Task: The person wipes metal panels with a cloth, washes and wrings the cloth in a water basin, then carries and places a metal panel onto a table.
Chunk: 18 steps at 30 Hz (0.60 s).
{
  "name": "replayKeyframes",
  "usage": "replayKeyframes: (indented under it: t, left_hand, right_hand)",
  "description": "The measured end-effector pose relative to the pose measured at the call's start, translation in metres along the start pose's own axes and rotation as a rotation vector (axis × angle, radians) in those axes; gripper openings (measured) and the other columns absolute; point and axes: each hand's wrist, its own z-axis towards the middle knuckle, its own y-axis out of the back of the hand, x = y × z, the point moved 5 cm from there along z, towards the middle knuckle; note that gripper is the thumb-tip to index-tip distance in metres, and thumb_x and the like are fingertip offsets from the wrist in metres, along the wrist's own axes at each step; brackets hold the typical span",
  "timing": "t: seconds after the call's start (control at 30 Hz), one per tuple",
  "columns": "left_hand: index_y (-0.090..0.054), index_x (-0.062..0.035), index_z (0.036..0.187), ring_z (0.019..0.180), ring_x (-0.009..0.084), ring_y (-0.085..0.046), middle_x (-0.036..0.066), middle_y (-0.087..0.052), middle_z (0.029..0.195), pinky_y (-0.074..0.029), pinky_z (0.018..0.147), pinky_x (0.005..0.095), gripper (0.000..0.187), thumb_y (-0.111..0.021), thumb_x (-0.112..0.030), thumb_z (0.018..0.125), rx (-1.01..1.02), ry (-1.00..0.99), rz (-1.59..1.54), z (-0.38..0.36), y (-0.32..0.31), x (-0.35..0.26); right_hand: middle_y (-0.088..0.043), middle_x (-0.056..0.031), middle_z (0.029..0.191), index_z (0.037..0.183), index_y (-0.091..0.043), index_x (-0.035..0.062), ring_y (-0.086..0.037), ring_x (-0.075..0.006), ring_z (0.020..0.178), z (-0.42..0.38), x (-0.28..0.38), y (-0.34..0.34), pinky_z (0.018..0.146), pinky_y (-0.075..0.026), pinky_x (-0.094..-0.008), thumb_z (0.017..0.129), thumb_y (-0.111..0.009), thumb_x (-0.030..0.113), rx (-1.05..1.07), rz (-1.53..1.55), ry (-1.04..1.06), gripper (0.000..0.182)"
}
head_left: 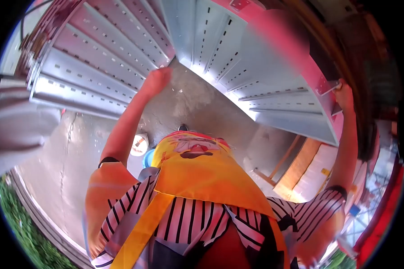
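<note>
A large grey slotted metal panel [274, 85] stands tilted at the upper right, with rows of small slots and raised ribs. My right hand [344, 95] is closed on its far right end, by a bracket-like corner. My left hand [158, 81] looks like a fist beside the inner edge of a second slotted metal panel [94, 67] at the upper left. What that hand holds, if anything, is hidden. A yellow-orange apron [206, 179] covers my front over a striped shirt.
Concrete floor [188, 89] shows between the panels. Near my feet are a round white container [139, 144] and a blue one [149, 158]. A wooden-edged box [300, 168] sits at the right. Green grass [18, 224] lies beyond the floor's edge at lower left.
</note>
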Motion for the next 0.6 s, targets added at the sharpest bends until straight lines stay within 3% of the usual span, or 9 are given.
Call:
replayKeyframes:
  t: [0.07, 0.13, 0.2, 0.4, 0.5, 0.6]
  left_hand:
    - [-0.061, -0.0075, 0.110, 0.083, 0.0358, -0.061, 0.017, -0.064, 0.091, -0.049, 0.074, 0.0403, 0.028, -0.063, -0.013, 0.083, -0.148, -0.192, -0.140, 0.053, 0.039, -0.061]
    - [-0.061, -0.0068, 0.111, 0.089, 0.0351, -0.060, 0.017, -0.063, 0.099, -0.049, 0.078, 0.0384, 0.029, -0.064, -0.012, 0.082, -0.216, -0.354, -0.221, 0.094, 0.066, -0.127]
    - [-0.058, -0.0074, 0.115, 0.082, 0.0290, -0.064, 0.015, -0.063, 0.102, -0.051, 0.074, 0.0348, 0.035, -0.067, -0.018, 0.083, -0.458, -0.754, -0.033, 0.130, 0.087, -0.183]
    - [-0.045, -0.0038, 0.132, 0.127, 0.0348, -0.039, 0.018, -0.045, 0.135, -0.031, 0.107, 0.0427, 0.060, -0.067, -0.026, 0.081, -0.495, -0.781, 0.183, 0.257, 0.131, -0.206]
    - [-0.043, -0.0040, 0.133, 0.126, 0.0344, -0.038, 0.017, -0.046, 0.132, -0.030, 0.107, 0.0427, 0.069, -0.067, -0.038, 0.079, -0.447, -0.801, 0.456, 0.292, 0.110, -0.189]
    - [-0.041, -0.0049, 0.135, 0.127, 0.0338, -0.035, 0.016, -0.044, 0.133, -0.026, 0.109, 0.0418, 0.074, -0.063, -0.047, 0.079, -0.336, -0.654, 0.612, 0.302, 0.114, -0.210]
  right_hand:
    - [-0.063, -0.0203, 0.094, 0.099, -0.058, 0.0090, -0.059, -0.0398, 0.094, 0.018, -0.009, -0.011, 0.075, -0.047, -0.0464, 0.074, -0.064, 0.016, 0.008, 0.013, -0.050, 0.027]
    - [-0.064, -0.0181, 0.094, 0.098, -0.059, 0.0122, -0.059, -0.0396, 0.094, 0.016, -0.009, -0.018, 0.074, -0.047, -0.0453, 0.075, -0.062, 0.019, -0.069, -0.013, -0.105, 0.025]
    - [-0.064, -0.0163, 0.094, 0.097, -0.059, 0.0148, -0.058, -0.0393, 0.094, 0.015, -0.005, -0.021, 0.074, -0.047, -0.0444, 0.076, -0.060, 0.021, -0.199, -0.045, -0.157, 0.022]
    - [-0.062, -0.0163, 0.090, 0.094, -0.059, 0.0165, -0.059, -0.0384, 0.090, 0.015, 0.002, -0.011, 0.072, -0.047, -0.0434, 0.077, -0.058, 0.022, -0.313, 0.009, -0.113, 0.018]
    - [-0.062, -0.0165, 0.088, 0.093, -0.059, 0.0169, -0.058, -0.0389, 0.089, 0.018, 0.001, -0.010, 0.071, -0.047, -0.0422, 0.077, -0.058, 0.021, -0.409, -0.020, -0.004, 0.017]
    - [-0.061, -0.0162, 0.087, 0.092, -0.059, 0.0162, -0.057, -0.0398, 0.087, 0.022, 0.007, -0.006, 0.070, -0.046, -0.0423, 0.076, -0.057, 0.019, -0.504, -0.001, 0.000, 0.016]
